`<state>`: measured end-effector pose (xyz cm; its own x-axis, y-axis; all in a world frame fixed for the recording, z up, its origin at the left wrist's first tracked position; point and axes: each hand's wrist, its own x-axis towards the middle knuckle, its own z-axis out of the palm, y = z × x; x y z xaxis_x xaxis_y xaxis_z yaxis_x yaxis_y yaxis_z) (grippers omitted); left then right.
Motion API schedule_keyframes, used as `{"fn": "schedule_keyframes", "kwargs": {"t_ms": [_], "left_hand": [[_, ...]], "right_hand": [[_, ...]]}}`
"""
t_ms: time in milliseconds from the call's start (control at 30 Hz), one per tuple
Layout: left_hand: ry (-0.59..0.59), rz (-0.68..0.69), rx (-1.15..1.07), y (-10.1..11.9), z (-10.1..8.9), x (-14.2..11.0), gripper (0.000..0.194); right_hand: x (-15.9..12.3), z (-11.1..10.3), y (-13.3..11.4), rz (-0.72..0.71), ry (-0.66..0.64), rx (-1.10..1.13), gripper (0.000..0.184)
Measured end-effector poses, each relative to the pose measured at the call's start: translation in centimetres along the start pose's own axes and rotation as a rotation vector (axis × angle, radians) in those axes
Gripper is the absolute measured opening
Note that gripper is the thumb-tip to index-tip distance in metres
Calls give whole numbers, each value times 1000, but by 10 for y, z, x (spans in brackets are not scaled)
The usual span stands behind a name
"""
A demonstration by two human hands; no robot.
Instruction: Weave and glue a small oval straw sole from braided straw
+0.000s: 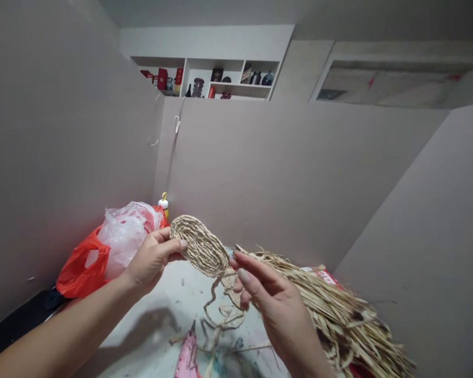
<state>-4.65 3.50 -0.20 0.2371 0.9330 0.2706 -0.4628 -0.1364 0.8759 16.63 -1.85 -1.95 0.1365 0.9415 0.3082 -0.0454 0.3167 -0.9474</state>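
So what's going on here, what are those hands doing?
A person's left grip holds up a flat oval of coiled, twisted strands, with the thumb on top. The right grip is close to the oval's lower end; I can't tell if it touches. A cord hangs below that end. On the table, a pink glue gun lies in front, a big pile of straw on the right.

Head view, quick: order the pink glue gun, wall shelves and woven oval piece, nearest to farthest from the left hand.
1. Woven oval piece: in the left hand's grip.
2. Pink glue gun: below, at the picture's bottom edge.
3. Wall shelves: high in the background.
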Motion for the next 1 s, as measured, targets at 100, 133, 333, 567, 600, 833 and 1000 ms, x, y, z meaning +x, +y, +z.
{"fn": "schedule_keyframes", "kwargs": {"t_ms": [100,133,333,567,600,833,1000], "left_hand": [[-61,-45,93,-3,3,-3,12],[-87,-55,117,-3,4,-4,13],[-84,-49,53,-9,11,-7,33],[-89,-9,123,-20,10,-6,22],[-91,-9,130,-20,10,-6,22],[-198,-55,209,-19,11,-8,21],[-245,-67,218,-21,14,-11,22]], "right_hand": [[0,5,3,44,-143,-28,41],[0,7,4,50,-192,-45,33],[1,16,20,25,-115,33,25],[-3,19,13,6,-211,-135,31],[-3,17,10,-27,-175,-181,31],[-1,7,1,-139,-92,-237,37],[-7,13,6,-157,-64,-298,37]]}}
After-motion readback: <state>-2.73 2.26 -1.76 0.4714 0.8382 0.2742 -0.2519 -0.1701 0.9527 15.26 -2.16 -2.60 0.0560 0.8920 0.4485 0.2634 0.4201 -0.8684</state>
